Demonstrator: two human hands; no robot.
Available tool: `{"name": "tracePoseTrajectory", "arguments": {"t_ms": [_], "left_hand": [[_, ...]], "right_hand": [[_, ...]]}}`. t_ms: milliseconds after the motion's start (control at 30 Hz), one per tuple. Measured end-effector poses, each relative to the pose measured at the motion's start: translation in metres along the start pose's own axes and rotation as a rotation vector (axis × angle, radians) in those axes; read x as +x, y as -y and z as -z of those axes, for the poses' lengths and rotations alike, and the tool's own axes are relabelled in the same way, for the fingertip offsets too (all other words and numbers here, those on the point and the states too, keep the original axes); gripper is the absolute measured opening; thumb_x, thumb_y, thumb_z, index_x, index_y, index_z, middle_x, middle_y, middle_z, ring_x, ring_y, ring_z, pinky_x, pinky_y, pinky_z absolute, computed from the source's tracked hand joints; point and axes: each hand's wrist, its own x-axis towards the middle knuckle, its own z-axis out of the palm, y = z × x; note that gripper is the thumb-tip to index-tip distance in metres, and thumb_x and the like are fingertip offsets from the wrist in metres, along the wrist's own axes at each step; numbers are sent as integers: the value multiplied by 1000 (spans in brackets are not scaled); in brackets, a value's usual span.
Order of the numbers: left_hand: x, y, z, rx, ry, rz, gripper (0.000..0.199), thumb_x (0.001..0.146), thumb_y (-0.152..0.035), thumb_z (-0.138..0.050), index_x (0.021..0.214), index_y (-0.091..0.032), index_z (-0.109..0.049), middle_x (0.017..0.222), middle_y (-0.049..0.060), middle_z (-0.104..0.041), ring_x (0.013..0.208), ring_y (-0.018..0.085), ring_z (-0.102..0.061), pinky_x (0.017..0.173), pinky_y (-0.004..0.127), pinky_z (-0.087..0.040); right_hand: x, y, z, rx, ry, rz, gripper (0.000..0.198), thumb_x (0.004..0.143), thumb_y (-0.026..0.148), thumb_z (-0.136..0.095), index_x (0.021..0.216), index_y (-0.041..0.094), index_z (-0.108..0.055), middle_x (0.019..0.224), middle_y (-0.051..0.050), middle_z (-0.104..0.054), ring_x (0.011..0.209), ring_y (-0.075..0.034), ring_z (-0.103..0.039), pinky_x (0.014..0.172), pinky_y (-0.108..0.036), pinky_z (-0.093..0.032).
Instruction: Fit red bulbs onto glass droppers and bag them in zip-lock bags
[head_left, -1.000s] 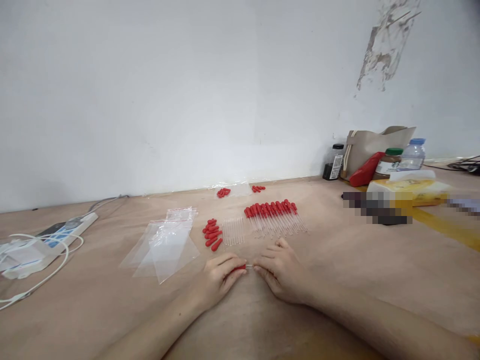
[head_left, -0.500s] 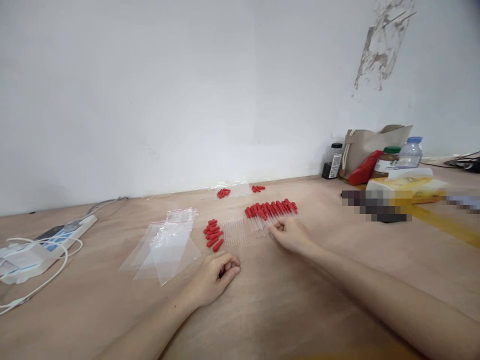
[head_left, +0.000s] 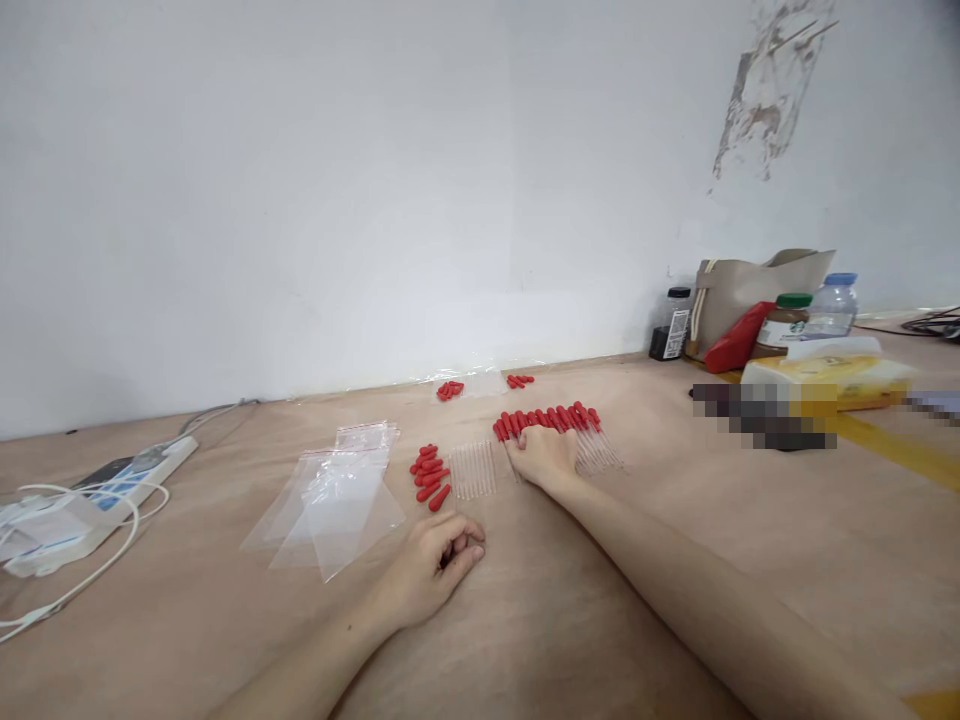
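Note:
My right hand [head_left: 544,455] reaches over the left part of a row of glass droppers with red rubber bulbs [head_left: 562,415]. Its fingers are curled down among the glass stems, and their tips are hidden, so whatever they pinch is out of sight. My left hand [head_left: 439,565] rests on the table with fingers loosely bent, thumb apart and nothing in it. Just beyond it lie a small heap of loose red rubber bulbs [head_left: 430,478] and a row of bare glass tubes [head_left: 473,470]. Clear zip bags [head_left: 334,500] overlap to its left.
Against the wall lie a clear plastic bag [head_left: 480,382] and more red bulbs [head_left: 450,390]. A power strip [head_left: 135,490] with cables is at the left. At the right stand a dark bottle [head_left: 670,325], a grey bag [head_left: 720,290], jars and a yellow tissue pack [head_left: 832,378].
My right hand has moved left along the droppers, now covering several stems. The dropper that lay askew on the row now appears in line. My left hand stays put.

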Motion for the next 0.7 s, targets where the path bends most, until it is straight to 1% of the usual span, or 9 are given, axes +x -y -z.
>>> {"name": "tracePoseTrajectory", "arguments": {"t_ms": [100, 133, 200, 300, 367, 433, 567, 700], "left_hand": [[0, -1, -1, 1, 5, -10, 12, 83, -20, -45, 82, -19, -58, 66, -2, -50, 60, 11, -47, 54, 21, -37], [0, -1, -2, 3, -13, -7, 12, 83, -20, -46, 81, -19, -58, 67, -1, -51, 60, 11, -48, 55, 21, -38], [0, 2, -2, 20, -102, 26, 11, 82, -21, -47, 78, -18, -57, 68, 0, -51, 60, 12, -48, 54, 21, -39], [4, 14, 1, 96, -282, 115, 11, 82, -24, -47, 77, -18, -54, 69, -1, -49, 56, 11, -48, 53, 22, -40], [7, 25, 5, 166, -365, 144, 10, 81, -27, -48, 79, -18, -54, 72, -1, -50, 55, 11, -48, 53, 23, -41], [10, 36, 8, 225, -415, 151, 12, 81, -29, -49, 79, -19, -54, 73, 0, -50, 59, 13, -50, 56, 25, -42], [14, 46, 9, 304, -427, 156, 15, 80, -32, -51, 78, -18, -57, 77, 2, -52, 70, 17, -53, 64, 29, -43], [16, 44, 6, 317, -410, 147, 16, 79, -30, -52, 70, -18, -57, 73, 2, -50, 71, 18, -52, 66, 31, -43]], "right_hand": [[-4, -1, 4, -15, 32, 20, 38, 79, 44, -40, 66, 17, -65, 73, -8, -67, 74, -21, -59, 76, -37, -24], [-5, 0, 6, -16, 37, 27, 39, 79, 44, -39, 65, 18, -65, 73, -8, -67, 74, -20, -59, 76, -37, -24], [-10, 3, 9, -3, 24, 54, 39, 80, 43, -38, 65, 18, -64, 72, -7, -67, 73, -19, -58, 76, -36, -24], [-16, 11, 11, 9, 15, 133, 35, 81, 40, -38, 68, 19, -63, 73, -6, -67, 73, -19, -58, 76, -37, -23], [-18, 17, 10, -19, 49, 172, 31, 79, 37, -40, 71, 18, -63, 76, -7, -67, 75, -20, -58, 77, -38, -22], [-18, 25, 9, -57, 95, 180, 28, 78, 33, -41, 74, 16, -63, 79, -10, -67, 78, -22, -59, 78, -40, -21], [-10, 38, 7, -85, 177, 111, 26, 76, 29, -44, 78, 13, -64, 84, -15, -66, 80, -24, -59, 80, -41, -22], [-1, 47, 6, -75, 225, 53, 22, 73, 27, -50, 80, 13, -65, 88, -16, -66, 82, -26, -60, 80, -42, -24]]}}
